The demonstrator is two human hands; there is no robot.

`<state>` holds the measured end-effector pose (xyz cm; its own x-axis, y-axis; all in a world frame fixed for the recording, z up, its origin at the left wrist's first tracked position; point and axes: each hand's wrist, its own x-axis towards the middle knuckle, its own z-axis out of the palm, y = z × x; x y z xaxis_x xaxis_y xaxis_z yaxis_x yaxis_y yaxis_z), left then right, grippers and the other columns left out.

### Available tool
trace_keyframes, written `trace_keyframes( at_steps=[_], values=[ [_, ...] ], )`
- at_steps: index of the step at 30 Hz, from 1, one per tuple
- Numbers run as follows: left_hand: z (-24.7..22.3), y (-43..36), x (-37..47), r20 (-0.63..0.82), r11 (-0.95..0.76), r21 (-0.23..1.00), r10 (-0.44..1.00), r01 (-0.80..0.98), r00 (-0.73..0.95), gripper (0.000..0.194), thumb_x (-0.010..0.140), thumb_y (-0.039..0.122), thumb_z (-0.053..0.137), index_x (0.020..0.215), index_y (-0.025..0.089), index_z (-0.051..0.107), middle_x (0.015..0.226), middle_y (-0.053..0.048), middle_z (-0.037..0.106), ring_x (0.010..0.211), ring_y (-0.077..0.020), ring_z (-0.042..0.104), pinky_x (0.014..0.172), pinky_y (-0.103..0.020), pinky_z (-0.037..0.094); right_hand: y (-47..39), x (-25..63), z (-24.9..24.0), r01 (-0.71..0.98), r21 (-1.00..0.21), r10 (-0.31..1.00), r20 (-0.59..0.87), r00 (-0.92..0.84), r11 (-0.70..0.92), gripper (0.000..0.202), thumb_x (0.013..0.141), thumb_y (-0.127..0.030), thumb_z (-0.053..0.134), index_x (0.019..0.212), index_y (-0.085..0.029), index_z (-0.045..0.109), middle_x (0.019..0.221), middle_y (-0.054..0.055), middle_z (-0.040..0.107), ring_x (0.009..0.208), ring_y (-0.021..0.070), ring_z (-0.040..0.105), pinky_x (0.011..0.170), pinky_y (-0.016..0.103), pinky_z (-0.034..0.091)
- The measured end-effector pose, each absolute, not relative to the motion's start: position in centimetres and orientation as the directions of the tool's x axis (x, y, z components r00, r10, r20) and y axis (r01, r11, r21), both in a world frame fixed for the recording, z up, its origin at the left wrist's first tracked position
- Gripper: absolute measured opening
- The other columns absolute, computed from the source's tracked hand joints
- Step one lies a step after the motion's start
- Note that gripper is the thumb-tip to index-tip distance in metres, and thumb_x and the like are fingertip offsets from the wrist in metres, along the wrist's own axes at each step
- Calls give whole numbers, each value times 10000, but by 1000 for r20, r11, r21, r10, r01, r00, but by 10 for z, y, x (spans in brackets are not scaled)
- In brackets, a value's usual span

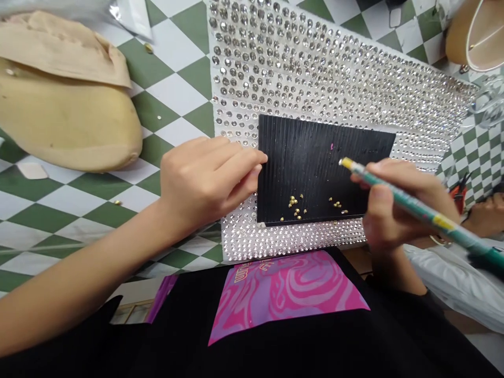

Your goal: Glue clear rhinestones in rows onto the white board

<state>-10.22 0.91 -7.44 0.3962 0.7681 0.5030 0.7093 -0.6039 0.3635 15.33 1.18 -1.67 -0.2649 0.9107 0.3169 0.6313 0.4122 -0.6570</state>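
Observation:
A thin black ridged tray lies over a white sheet covered in rows of clear rhinestones. My left hand has its fingers closed at the tray's left edge, seemingly pinching it. Small gold-backed stones are scattered in several spots along the tray's near side, and a tiny pink bit lies farther up. In my right hand is a green pencil-like stick, held between thumb and fingers. Its yellow and white tip points left, above the tray's right half.
A yellowish rounded form with beige fabric sits at the left on the green-and-white checked cover. At the right are a tan round container, red-handled pliers and another person's hand. A few loose stones dot the cover.

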Motion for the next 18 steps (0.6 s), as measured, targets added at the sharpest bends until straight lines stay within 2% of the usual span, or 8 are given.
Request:
trace_keyframes(
  at_steps=[3, 9, 12, 18],
  values=[
    [-74, 9, -103, 493, -605, 387, 774, 696, 398, 156, 840, 127, 495, 848, 150, 649, 554, 5, 557, 535, -153, 491, 475, -295, 341, 36, 148, -17, 679, -624, 915, 351, -200, 387, 272, 821, -157, 610, 1045, -297, 673, 862, -33, 714, 743, 170, 682, 647, 350, 552],
    [-74, 9, -105, 494, -613, 413, 772, 674, 399, 160, 849, 123, 498, 845, 146, 656, 547, 10, 539, 510, -148, 460, 459, -291, 329, 64, 135, -26, 709, -525, 881, 320, -348, 471, 325, 832, -161, 606, 1067, -383, 642, 951, -69, 711, 808, 196, 687, 763, 392, 557],
    [-75, 10, -106, 488, -614, 432, 775, 661, 401, 155, 833, 100, 509, 858, 134, 658, 561, 8, 547, 513, -141, 453, 467, -283, 336, 68, 132, -31, 705, -478, 851, 325, -411, 523, 305, 843, -177, 599, 1091, -352, 631, 946, -55, 706, 819, 185, 676, 773, 373, 535],
    [-75, 10, -107, 453, -606, 467, 789, 644, 415, 169, 851, 121, 497, 859, 133, 665, 536, 11, 516, 515, -143, 426, 472, -282, 324, 69, 131, -38, 703, -457, 836, 365, -410, 544, 306, 842, -177, 576, 1099, -340, 606, 876, -40, 691, 789, 184, 648, 747, 373, 509]
  ],
)
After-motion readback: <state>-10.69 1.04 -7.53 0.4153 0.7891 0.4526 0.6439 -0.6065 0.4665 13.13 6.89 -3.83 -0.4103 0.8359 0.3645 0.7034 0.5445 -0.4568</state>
